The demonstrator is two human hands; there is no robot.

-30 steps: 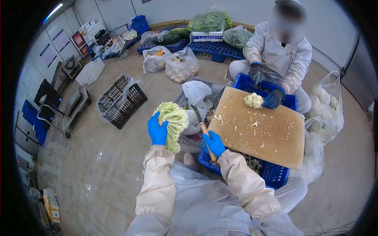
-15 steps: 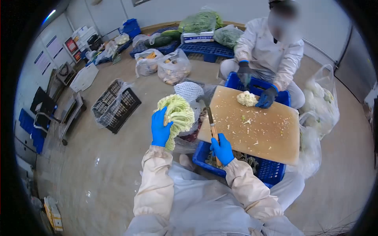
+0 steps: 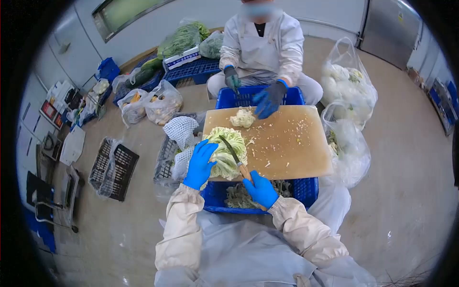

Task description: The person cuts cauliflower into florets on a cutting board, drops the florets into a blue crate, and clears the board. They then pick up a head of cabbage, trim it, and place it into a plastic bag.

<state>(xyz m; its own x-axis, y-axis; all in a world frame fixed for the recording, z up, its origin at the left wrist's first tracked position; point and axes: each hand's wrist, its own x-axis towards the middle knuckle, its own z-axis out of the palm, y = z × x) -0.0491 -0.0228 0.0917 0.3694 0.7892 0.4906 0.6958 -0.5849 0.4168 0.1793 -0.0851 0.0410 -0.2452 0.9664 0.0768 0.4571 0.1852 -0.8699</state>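
A pale green napa cabbage point(image 3: 227, 155) lies at the left end of the cutting board point(image 3: 296, 148). My left hand point(image 3: 200, 166), in a blue glove, grips it from its left side. In my right hand point(image 3: 262, 189) is a knife point(image 3: 244, 170) with a wooden handle, its dark curved blade slanting up and left across the cabbage leaves. Beyond the cabbage sits a trimmed cauliflower point(image 3: 243, 118), and white crumbs are scattered over the board. Under the board's near edge, a blue crate point(image 3: 306, 192) holds leafy trimmings.
Opposite me sits a co-worker whose gloved hand point(image 3: 270, 99) is over the board's far edge, right of the cauliflower. Plastic bags of vegetables point(image 3: 348, 155) stand at the right. A grey crate point(image 3: 165, 165) with netting is left of the board; a black crate point(image 3: 114, 170) lies farther left.
My left hand has brought the cabbage rightward onto the board, and the knife now overlaps it. The view has turned right. The co-worker's hand has come off the cauliflower.
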